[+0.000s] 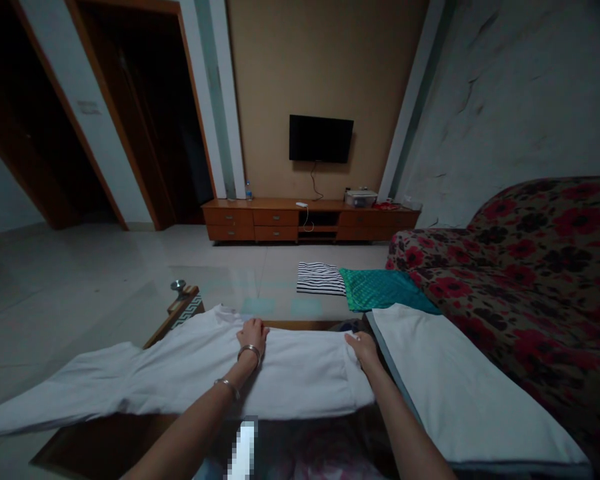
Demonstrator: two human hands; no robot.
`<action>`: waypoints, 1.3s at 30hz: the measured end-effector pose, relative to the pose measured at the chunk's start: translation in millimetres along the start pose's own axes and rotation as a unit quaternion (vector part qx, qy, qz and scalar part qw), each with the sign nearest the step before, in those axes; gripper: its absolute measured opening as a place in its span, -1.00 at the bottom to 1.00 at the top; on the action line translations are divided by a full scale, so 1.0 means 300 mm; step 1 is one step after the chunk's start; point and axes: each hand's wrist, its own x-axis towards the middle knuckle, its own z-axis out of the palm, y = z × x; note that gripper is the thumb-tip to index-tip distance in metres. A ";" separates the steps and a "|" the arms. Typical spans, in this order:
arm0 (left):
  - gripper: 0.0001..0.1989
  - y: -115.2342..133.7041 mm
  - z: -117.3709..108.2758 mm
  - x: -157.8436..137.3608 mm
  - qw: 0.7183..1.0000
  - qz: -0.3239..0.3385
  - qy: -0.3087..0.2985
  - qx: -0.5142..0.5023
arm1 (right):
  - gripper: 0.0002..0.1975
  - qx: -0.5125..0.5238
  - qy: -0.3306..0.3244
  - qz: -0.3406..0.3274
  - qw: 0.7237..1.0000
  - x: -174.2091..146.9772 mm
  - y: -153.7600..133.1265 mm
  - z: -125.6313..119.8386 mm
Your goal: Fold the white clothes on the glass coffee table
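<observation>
We have a long, creased white cloth (pixel 305 380) spread across the lower middle of the frame, its left end tapering to the left edge. Our left hand (pixel 253 333), below which two silver metal bracelets (pixel 250 351) circle the wrist and forearm, rests on the cloth near its upper edge, fingers bent; we cannot tell whether they grip or only press. Our right hand (pixel 364 350) pinches the cloth's right end, thumb and fingers drawn narrow on it. Just beyond, right of centre, we see a folded black-and-white striped cloth (pixel 321 279) touching a shiny green patterned cloth (pixel 380 288). At lower right lies a wide off-white cloth with a grey edge (pixel 470 387), beside a red-flowered brown fabric sofa (pixel 530 247).
</observation>
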 end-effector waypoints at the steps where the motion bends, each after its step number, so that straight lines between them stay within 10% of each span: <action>1: -0.78 0.012 -0.001 -0.004 1.000 0.004 0.000 -0.004 | -0.74 -0.004 0.012 0.006 1.000 -0.006 0.012 -0.012; 15: -0.40 0.538 0.017 -0.022 0.920 0.335 -0.194 -0.059 | -0.86 0.124 0.023 -0.025 0.992 -0.121 -0.018 -0.067; 20: -0.71 0.633 0.017 0.046 0.877 0.374 -0.292 -0.072 | -0.69 0.449 -0.049 0.014 0.892 -0.114 -0.030 -0.123; 26: -0.79 0.662 -0.045 0.098 0.840 0.409 -0.334 -0.121 | -0.33 0.511 -0.176 0.025 0.841 -0.123 0.041 -0.178; 32: -0.80 0.680 -0.036 0.116 0.886 0.367 -0.257 -0.121 | -0.38 0.391 -0.408 -0.018 0.825 -0.172 0.091 -0.246; 39: -0.85 0.701 0.109 0.073 0.937 0.275 -0.202 -0.070 | -0.54 0.308 -0.382 0.024 0.871 -0.210 0.105 -0.289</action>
